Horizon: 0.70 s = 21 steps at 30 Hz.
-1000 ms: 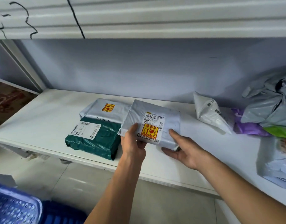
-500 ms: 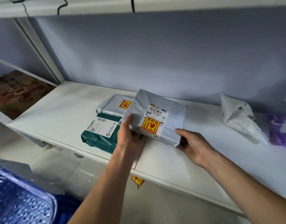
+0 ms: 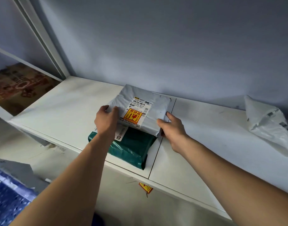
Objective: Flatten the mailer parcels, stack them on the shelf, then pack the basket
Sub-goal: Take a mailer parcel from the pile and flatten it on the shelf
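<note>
I have both hands on a flat grey plastic mailer parcel with a white shipping label and a yellow-and-red fragile sticker [image 3: 140, 110], and I am holding it over the back of the white shelf board [image 3: 61, 105]. My left hand [image 3: 105, 121] pinches its near-left corner, thumb on top and fingers curled under the edge. My right hand [image 3: 171, 128] braces the near-right corner, index finger laid along the side edge; how far the other fingers close beneath I cannot tell. I judge the two-corner hold is meant to keep the parcel level and square while it is lined up.

The parcel's near edge overlaps the far part of a dark green glossy plastic mailer parcel with a white label [image 3: 131, 147], which lies flat at the shelf's front edge. Whether the grey parcel rests fully on anything or is partly lifted is unclear from this angle.

A crumpled white plastic mailer bag [image 3: 267, 121] lies well apart to the right, not yet flattened. A blue perforated plastic basket [image 3: 8, 199] sits below at lower left, its contents not visible.

Assessment: stacking is under way; flattening of the white bag and packing of the basket remain. Risk: glossy surfaces may slide, so the parcel should be set down squarely.
</note>
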Tool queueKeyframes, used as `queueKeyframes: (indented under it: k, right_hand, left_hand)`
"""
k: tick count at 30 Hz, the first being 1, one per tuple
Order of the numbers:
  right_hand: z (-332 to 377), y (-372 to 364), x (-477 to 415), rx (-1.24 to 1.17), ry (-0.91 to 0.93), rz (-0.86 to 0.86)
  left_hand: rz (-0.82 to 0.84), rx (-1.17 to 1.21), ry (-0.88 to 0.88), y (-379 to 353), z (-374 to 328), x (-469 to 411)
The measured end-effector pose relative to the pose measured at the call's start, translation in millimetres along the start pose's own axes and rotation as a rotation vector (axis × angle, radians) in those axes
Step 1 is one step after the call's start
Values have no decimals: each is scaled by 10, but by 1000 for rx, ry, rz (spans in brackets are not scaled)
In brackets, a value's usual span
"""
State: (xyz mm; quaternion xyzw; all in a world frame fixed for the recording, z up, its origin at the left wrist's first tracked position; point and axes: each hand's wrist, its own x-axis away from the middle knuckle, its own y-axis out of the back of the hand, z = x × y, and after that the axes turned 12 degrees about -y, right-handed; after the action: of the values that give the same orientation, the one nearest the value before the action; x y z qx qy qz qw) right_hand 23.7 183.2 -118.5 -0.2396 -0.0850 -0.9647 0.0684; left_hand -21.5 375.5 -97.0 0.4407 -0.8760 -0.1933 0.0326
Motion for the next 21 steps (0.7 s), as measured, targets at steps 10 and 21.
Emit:
queueKeyframes:
  k: [10,21]
  right_hand:
    - [13,-224,-7,691,234,-255]
    - [-15,452,407,630,29,97]
  left_hand:
    - [223,-453,-59,-16,196,-223]
    - [313,-666,-470,-355,-316,424]
